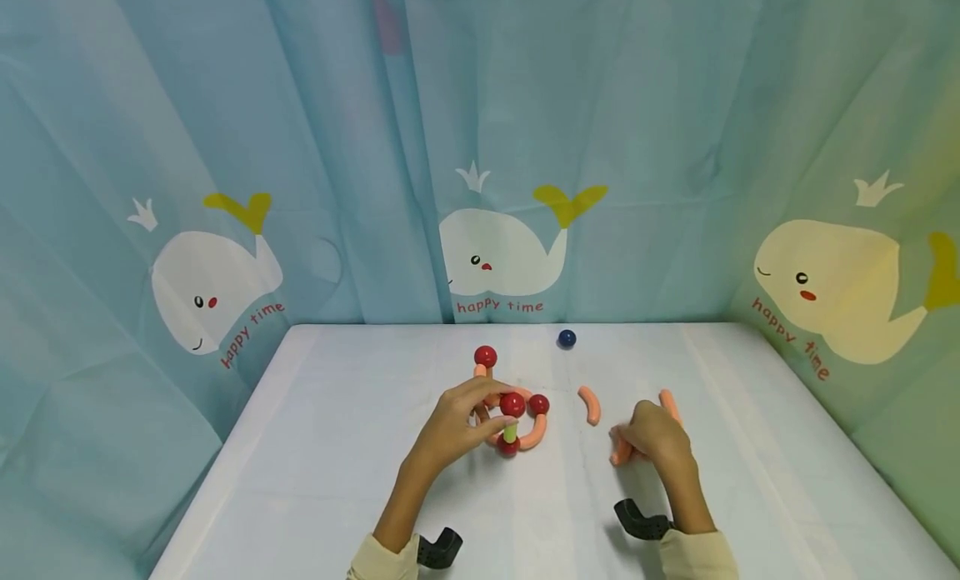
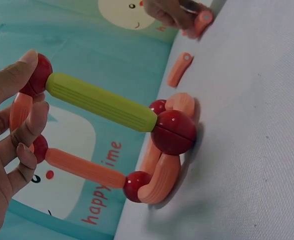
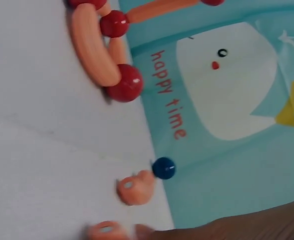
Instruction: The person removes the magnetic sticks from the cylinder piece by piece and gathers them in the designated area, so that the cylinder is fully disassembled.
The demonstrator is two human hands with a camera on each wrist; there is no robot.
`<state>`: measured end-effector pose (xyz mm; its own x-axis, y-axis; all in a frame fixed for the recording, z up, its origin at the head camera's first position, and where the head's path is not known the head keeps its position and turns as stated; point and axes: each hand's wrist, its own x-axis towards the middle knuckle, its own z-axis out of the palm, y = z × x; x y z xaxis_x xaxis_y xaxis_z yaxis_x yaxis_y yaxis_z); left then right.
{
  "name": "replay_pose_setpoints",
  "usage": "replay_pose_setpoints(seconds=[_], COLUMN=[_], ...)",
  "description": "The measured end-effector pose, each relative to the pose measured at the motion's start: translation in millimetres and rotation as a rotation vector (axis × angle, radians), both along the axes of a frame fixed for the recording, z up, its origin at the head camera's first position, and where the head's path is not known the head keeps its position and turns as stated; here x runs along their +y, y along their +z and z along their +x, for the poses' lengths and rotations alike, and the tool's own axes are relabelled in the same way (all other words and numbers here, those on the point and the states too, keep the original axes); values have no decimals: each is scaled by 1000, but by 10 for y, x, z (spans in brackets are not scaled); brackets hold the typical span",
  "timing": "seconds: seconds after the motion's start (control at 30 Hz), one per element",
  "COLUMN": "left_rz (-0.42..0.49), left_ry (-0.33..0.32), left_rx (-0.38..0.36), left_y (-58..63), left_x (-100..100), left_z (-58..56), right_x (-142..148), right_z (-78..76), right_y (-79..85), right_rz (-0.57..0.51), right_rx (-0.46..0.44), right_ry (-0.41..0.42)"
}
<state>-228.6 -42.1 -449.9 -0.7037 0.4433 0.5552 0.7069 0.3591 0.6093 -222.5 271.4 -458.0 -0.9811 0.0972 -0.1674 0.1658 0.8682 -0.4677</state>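
Note:
My left hand (image 1: pixel 457 413) grips the top of a toy frame of red balls and ribbed rods, thumb on an upper red ball (image 2: pixel 43 75) and fingers around the orange piece (image 2: pixel 20 111) beside it. From that ball a green rod (image 2: pixel 102 102) slopes down to a lower red ball (image 2: pixel 174 132). An orange rod (image 2: pixel 87 167) runs alongside it. Curved orange pieces (image 1: pixel 534 434) and red balls form a ring on the table. To the right, my right hand (image 1: pixel 658 434) pinches a curved orange piece (image 1: pixel 621 451) low over the table, its far end hidden by the fingers.
One loose curved orange piece (image 1: pixel 590 405) lies between the frame and my right hand. Another orange piece (image 1: pixel 670 405) is just beyond that hand. A dark blue ball (image 1: pixel 567 338) sits near the white table's (image 1: pixel 360 447) back edge, before a whale-print curtain (image 1: pixel 660 230).

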Motion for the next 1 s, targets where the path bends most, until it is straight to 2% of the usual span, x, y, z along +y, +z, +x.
replay_pose_setpoints(seconds=[0.17, 0.37, 0.43, 0.6, 0.7, 0.9, 1.0], left_rz=[4, -4, 0, 3, 1, -3, 0], left_ry=[-8, -5, 0, 1, -5, -11, -10], left_rx=[-8, 0, 5, -4, -14, -8, -1], left_y=[-7, -26, -24, -8, -2, -6, -14], left_x=[-1, -6, -9, -12, -16, -11, -2], left_z=[8, 13, 8, -2, -2, -4, -9], right_x=[29, 57, 55, 52, 45, 1, -24], right_z=[-35, 14, -7, -124, -195, -296, -314], right_y=[-20, -14, -16, -119, -238, -407, -411], right_rz=[56, -69, -82, -29, -44, -90, -112], right_rx=[40, 9, 25, 122, 185, 325, 342], right_ry=[-53, 8, -3, -105, -153, -158, -151])
